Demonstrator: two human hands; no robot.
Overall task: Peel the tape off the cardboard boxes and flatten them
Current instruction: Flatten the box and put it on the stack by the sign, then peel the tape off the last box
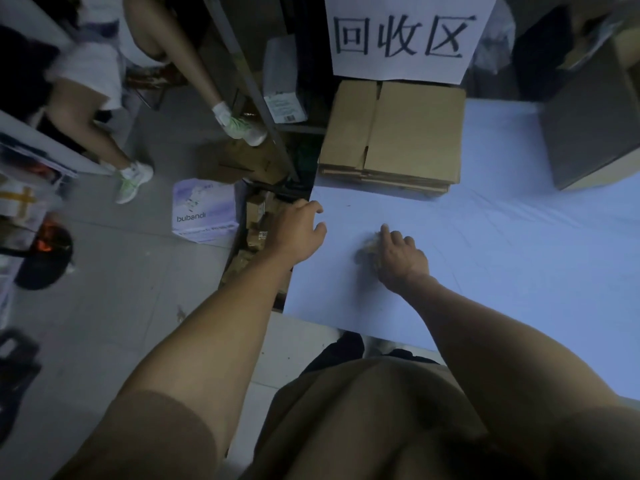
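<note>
At the table's left edge, the left hand (300, 230) hovered with fingers loosely spread, holding nothing. Just right, the right hand (398, 258) gripped a crumpled brownish tape wad (367, 251) on the pale blue table (519, 258). Beyond them, a stack of flattened boxes (391, 136) lay at the far edge, bare tabletop stretching rightward.

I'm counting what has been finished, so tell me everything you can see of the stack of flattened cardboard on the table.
The stack of flattened cardboard is plain brown corrugated board, several collapsed boxes lying flat one on another, their layered edges showing along the near side. The top sheet shows fold lines and a flap slot; no tape is visible on it. It rests on the pale blue table at its far left corner, just below the white paper sign. Neither hand touches it.
</note>
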